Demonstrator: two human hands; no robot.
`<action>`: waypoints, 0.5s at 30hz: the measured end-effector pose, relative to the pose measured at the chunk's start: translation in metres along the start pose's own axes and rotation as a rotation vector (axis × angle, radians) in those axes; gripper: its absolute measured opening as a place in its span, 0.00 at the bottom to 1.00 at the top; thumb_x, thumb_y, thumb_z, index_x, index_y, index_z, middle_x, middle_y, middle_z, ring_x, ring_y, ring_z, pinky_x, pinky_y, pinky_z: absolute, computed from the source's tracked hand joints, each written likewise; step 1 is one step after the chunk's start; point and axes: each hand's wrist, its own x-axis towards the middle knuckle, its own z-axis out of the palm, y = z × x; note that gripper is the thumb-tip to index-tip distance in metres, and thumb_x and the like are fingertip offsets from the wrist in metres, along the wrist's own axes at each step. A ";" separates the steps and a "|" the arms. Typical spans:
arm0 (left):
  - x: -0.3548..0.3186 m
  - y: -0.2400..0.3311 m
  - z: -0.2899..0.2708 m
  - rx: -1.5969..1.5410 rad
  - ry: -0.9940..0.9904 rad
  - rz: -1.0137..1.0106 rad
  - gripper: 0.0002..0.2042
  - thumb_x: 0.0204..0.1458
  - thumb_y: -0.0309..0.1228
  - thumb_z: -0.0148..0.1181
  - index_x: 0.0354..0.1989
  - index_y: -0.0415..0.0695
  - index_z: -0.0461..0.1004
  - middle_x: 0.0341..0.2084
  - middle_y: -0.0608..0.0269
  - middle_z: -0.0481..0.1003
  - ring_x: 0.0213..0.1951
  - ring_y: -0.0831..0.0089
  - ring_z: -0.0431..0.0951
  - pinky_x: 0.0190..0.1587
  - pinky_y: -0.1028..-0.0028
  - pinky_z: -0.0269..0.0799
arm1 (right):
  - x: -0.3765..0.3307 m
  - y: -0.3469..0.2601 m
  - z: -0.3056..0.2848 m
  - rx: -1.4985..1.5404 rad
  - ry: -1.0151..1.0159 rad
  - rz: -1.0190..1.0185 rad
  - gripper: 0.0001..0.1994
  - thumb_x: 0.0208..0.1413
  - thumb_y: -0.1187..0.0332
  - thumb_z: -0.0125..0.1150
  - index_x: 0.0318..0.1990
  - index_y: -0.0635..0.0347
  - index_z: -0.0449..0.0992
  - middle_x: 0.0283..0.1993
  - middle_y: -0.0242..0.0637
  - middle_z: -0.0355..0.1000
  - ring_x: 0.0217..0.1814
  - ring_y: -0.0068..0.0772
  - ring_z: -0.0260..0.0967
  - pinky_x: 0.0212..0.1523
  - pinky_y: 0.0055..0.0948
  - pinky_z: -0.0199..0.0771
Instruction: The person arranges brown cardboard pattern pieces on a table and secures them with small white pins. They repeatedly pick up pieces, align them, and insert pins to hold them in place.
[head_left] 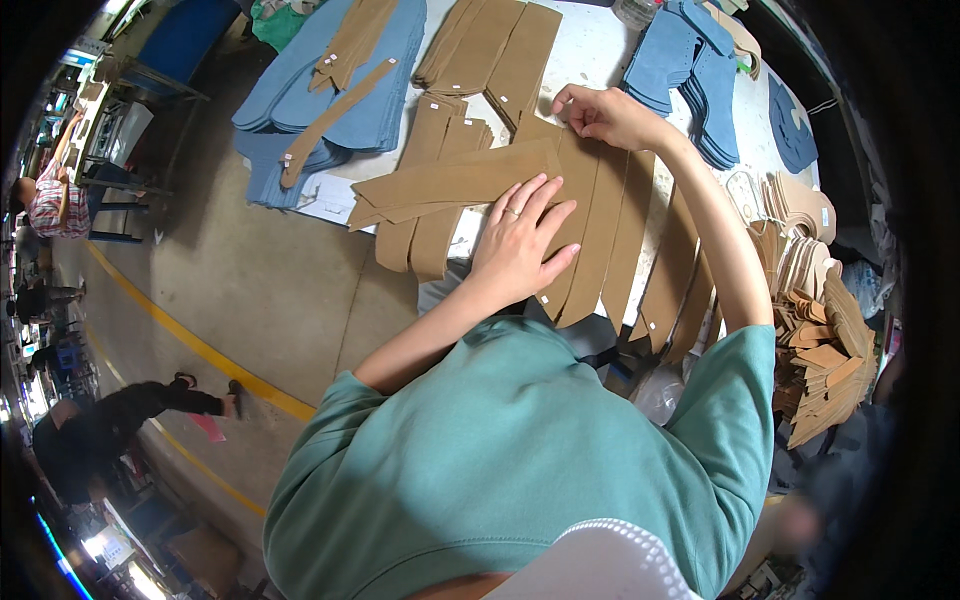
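Note:
My left hand point(522, 240) lies with its fingers spread on flat tan-brown cut pieces, one finger wearing a ring. Under and beside it, a long brown piece point(455, 178) lies crosswise over other strips. My right hand point(615, 117) is above the far end of a row of long brown strips point(607, 215), its fingers curled inward. Whatever those fingertips may hold is too small to make out. Small white labels show on several brown pieces. Farther back on the table is another stack of brown panels point(495, 50).
Blue cut panels point(350, 85) are piled at the table's left, with a narrow brown strip point(330, 125) on top. More blue pieces point(690, 80) lie right of my right hand. Beige and brown bundles point(825, 350) crowd the right side. A person in dark clothes point(120, 425) is on the left floor.

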 end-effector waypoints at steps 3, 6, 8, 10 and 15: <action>0.000 0.000 0.000 -0.004 -0.003 -0.005 0.23 0.54 0.45 0.59 0.55 0.47 0.72 0.63 0.56 0.63 0.66 0.57 0.58 0.67 0.54 0.53 | -0.003 0.001 0.000 0.037 0.022 -0.009 0.23 0.48 0.83 0.55 0.53 0.53 0.67 0.28 0.30 0.72 0.31 0.28 0.70 0.37 0.31 0.72; 0.000 0.000 0.000 -0.005 -0.007 -0.007 0.23 0.54 0.45 0.60 0.55 0.47 0.72 0.62 0.56 0.63 0.66 0.57 0.58 0.66 0.54 0.54 | -0.007 0.002 -0.003 0.074 0.033 0.015 0.22 0.49 0.83 0.55 0.53 0.54 0.67 0.29 0.29 0.71 0.30 0.26 0.68 0.36 0.28 0.70; 0.000 0.000 0.000 -0.001 -0.017 -0.016 0.23 0.54 0.45 0.60 0.55 0.48 0.72 0.62 0.57 0.63 0.66 0.57 0.58 0.66 0.55 0.54 | -0.011 0.003 -0.007 0.094 0.036 0.021 0.22 0.49 0.83 0.54 0.53 0.54 0.66 0.29 0.27 0.69 0.30 0.22 0.65 0.36 0.25 0.68; 0.000 0.000 0.000 -0.001 -0.007 -0.011 0.23 0.53 0.45 0.60 0.56 0.48 0.72 0.62 0.57 0.64 0.66 0.58 0.58 0.66 0.55 0.54 | -0.017 0.005 -0.011 0.110 0.078 0.029 0.22 0.49 0.83 0.53 0.53 0.54 0.66 0.29 0.28 0.68 0.31 0.22 0.65 0.35 0.25 0.67; 0.001 0.000 0.000 -0.017 -0.009 -0.023 0.23 0.53 0.44 0.61 0.56 0.49 0.72 0.62 0.57 0.64 0.66 0.58 0.59 0.66 0.55 0.54 | -0.042 0.007 -0.022 0.043 0.080 0.101 0.23 0.50 0.84 0.53 0.53 0.53 0.67 0.29 0.29 0.68 0.34 0.23 0.67 0.35 0.27 0.69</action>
